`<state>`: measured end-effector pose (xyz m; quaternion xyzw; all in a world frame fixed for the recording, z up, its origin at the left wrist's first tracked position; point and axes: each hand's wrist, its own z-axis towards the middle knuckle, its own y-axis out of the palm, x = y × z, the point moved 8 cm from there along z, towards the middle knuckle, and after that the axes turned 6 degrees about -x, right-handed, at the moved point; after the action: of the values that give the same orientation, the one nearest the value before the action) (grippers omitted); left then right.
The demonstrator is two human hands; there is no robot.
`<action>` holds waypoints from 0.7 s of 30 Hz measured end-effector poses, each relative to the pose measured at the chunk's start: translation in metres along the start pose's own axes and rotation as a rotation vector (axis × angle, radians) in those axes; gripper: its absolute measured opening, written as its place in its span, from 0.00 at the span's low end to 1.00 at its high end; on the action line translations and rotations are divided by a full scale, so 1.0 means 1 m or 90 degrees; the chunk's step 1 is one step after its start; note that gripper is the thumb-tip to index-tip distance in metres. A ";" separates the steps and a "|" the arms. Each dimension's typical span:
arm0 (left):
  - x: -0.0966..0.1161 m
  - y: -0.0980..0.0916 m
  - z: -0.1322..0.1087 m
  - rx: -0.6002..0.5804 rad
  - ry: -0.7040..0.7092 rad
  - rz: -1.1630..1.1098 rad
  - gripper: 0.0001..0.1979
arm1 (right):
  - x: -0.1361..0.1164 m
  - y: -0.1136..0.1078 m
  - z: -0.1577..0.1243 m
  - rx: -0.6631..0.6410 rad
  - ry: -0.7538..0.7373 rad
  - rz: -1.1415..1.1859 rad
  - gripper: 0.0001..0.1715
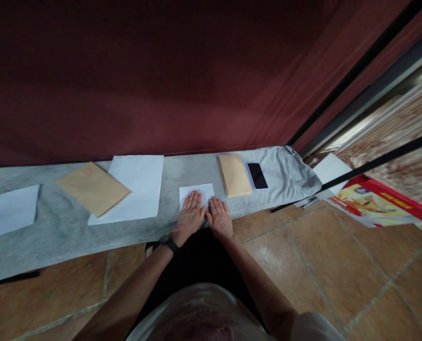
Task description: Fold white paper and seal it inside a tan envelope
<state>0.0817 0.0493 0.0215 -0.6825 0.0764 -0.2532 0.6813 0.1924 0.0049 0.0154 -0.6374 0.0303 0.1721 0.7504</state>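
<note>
Both my hands lie flat, side by side, on a small folded white paper (pixel 200 191) on the grey cloth-covered table (pixel 72 227). My left hand (pixel 190 215), with a black watch at its wrist, presses the paper's left half, fingers stretched out. My right hand (pixel 219 217) presses the right half, fingers also flat and together. Only the paper's far edge shows beyond my fingertips.
To the left lie a large white sheet (pixel 134 192), a brown envelope (pixel 92 187) partly on it, and another white sheet (pixel 8 210). To the right lie a stack of brown envelopes (pixel 234 175), a black phone (pixel 256 175), more papers (pixel 329 170) and a colourful poster (pixel 374 203). A dark red wall stands behind.
</note>
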 end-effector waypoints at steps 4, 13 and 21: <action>0.000 0.008 0.020 0.006 -0.003 -0.009 0.33 | 0.000 0.000 0.001 -0.015 0.003 -0.005 0.31; -0.044 -0.005 0.010 0.028 -0.085 0.008 0.33 | -0.002 -0.004 -0.002 -0.009 0.016 0.008 0.31; -0.047 -0.007 0.006 0.021 -0.088 0.027 0.33 | -0.014 -0.015 0.043 -0.024 0.028 0.054 0.30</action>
<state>0.0423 0.0766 0.0172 -0.6855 0.0398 -0.1921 0.7012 0.1760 0.0412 0.0415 -0.6535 0.0706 0.1901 0.7293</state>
